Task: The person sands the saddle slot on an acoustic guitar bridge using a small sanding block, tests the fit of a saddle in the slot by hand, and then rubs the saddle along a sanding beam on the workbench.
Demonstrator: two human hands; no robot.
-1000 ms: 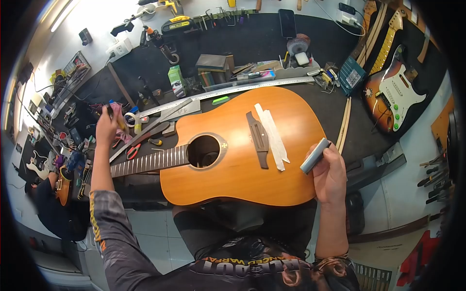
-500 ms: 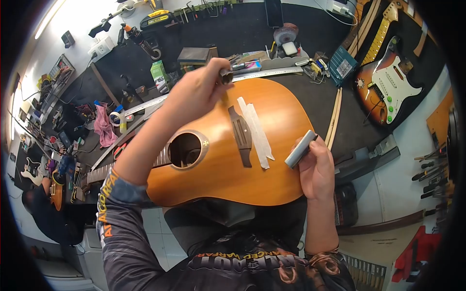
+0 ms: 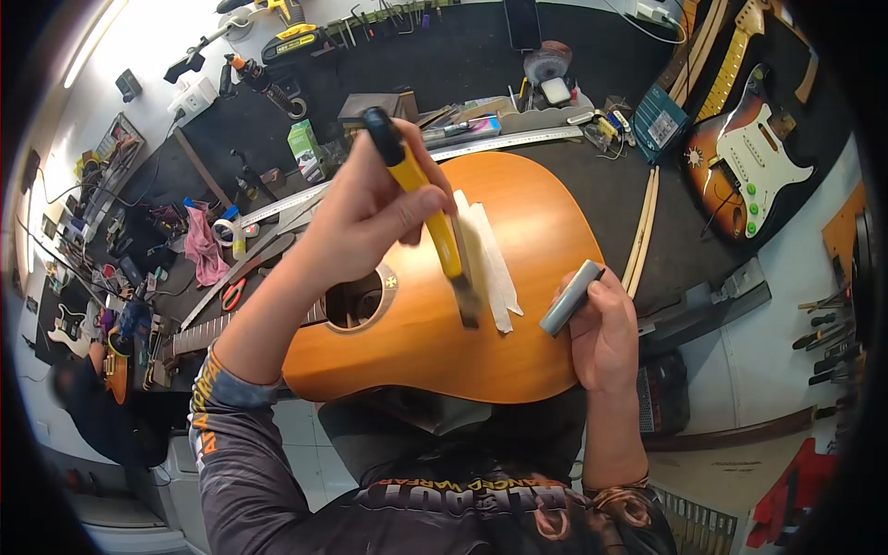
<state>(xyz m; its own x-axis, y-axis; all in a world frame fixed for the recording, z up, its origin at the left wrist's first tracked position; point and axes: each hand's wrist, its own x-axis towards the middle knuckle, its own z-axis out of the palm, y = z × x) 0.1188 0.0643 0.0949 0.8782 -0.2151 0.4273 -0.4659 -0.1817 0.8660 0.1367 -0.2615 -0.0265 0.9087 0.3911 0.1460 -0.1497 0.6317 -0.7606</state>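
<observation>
My left hand (image 3: 365, 208) is closed around a yellow-handled tool with a black end (image 3: 435, 222). Its lower end is smeared by motion over the dark bridge (image 3: 470, 319) of an acoustic guitar (image 3: 536, 203), so I cannot tell its kind or whether it touches. Much of the bridge is hidden behind the tool and hand. Strips of pale masking tape (image 3: 499, 268) lie on the top beside the bridge. Close to the guitar's lower right edge, my right hand (image 3: 603, 338) grips a silver-grey bar (image 3: 570, 298) between thumb and fingers. The guitar lies flat, soundhole (image 3: 351, 301) toward the left.
A long steel ruler (image 3: 527, 139) lies behind the guitar. Two thin wooden sticks (image 3: 641, 231) rest at its right, near a sunburst electric guitar (image 3: 740, 171). Red-handled scissors (image 3: 234, 294) and a pink cloth (image 3: 203, 245) lie left. Another person (image 3: 102, 407) sits at the far left.
The yellow-handled tool has swung down from above the guitar's upper edge toward the bridge, now covering much of it. My right hand still holds the grey bar in nearly the same place.
</observation>
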